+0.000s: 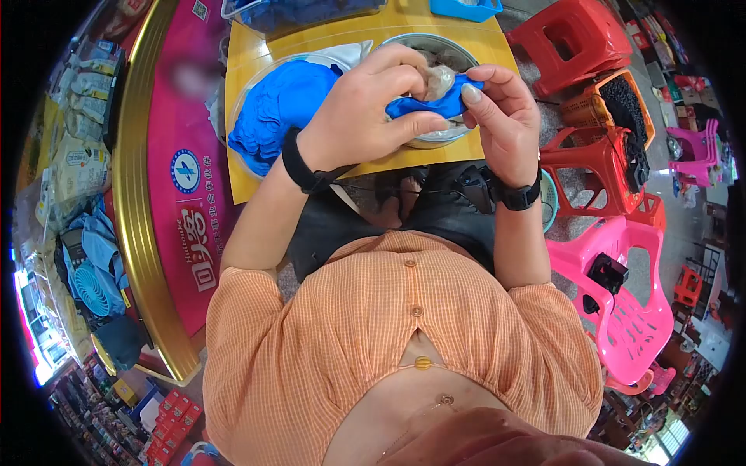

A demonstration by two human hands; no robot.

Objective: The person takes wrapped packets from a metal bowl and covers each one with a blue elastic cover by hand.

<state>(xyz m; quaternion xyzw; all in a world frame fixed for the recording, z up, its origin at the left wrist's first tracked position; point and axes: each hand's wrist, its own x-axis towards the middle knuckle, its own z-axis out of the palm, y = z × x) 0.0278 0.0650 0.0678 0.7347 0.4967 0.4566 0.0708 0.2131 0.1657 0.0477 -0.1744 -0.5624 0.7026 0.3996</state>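
Note:
A piece of blue fabric (439,104) is stretched between my two hands over a round metal basin (468,54). My left hand (369,105) is closed, its thumb along the fabric's near side and its fingers on a beige, partly shiny wad (441,81) against the fabric. My right hand (505,113) pinches the fabric's right end between thumb and fingers. What the wad is made of I cannot make out. Left of the hands, a heap of similar blue pieces (284,105) fills a clear bowl. My left hand covers part of the basin, where brownish stuff shows.
The bowls stand on a yellow table (245,46). A clear bin (299,17) with blue contents and a small blue basket (466,9) sit at its far edge. Red stools (571,43) and a pink chair (629,334) stand right; a pink, gold-edged counter (183,124) stands left.

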